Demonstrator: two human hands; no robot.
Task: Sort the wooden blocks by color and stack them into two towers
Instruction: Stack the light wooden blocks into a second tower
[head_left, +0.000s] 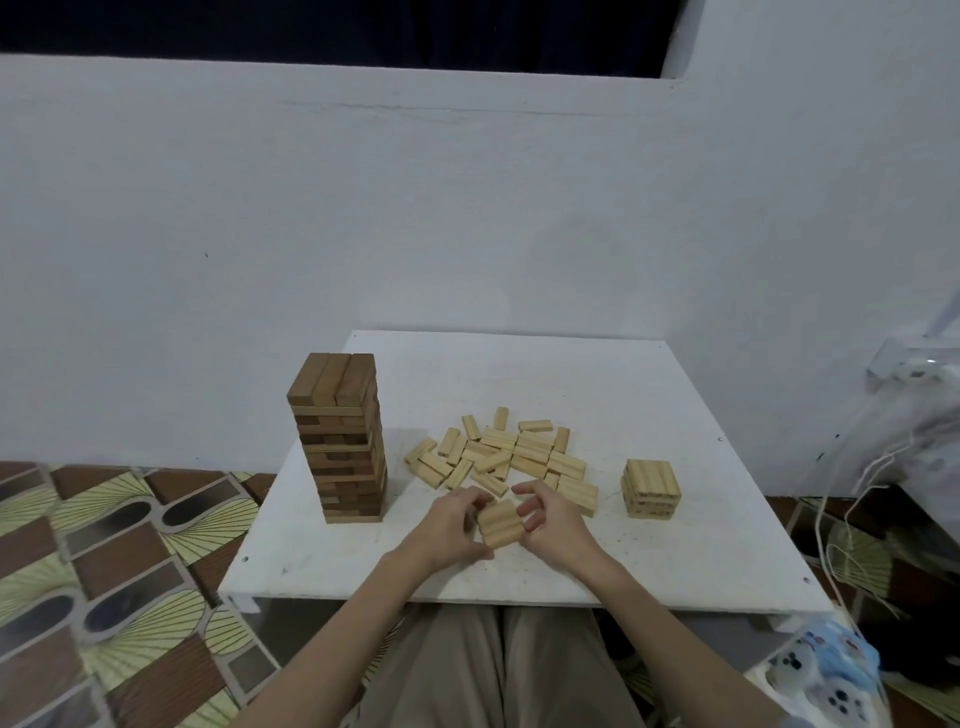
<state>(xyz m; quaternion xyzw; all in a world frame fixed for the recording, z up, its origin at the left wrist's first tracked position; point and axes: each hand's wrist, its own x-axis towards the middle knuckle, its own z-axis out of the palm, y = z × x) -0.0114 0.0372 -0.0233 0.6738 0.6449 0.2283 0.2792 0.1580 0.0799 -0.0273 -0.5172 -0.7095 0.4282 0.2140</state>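
While both hands (453, 517) (551, 512) grip three pale blocks (500, 524), two towers (340, 439) (652, 488) stand.

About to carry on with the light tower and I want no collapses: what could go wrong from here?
1. The set of light blocks is held only between the left hand and right hand; loose side-by-side pieces could slip apart when lifted.
2. The dark tower is tall and close to the left forearm; a bump might topple it.
3. The short light stack sits beyond the loose pile, so reaching across may scatter blocks.
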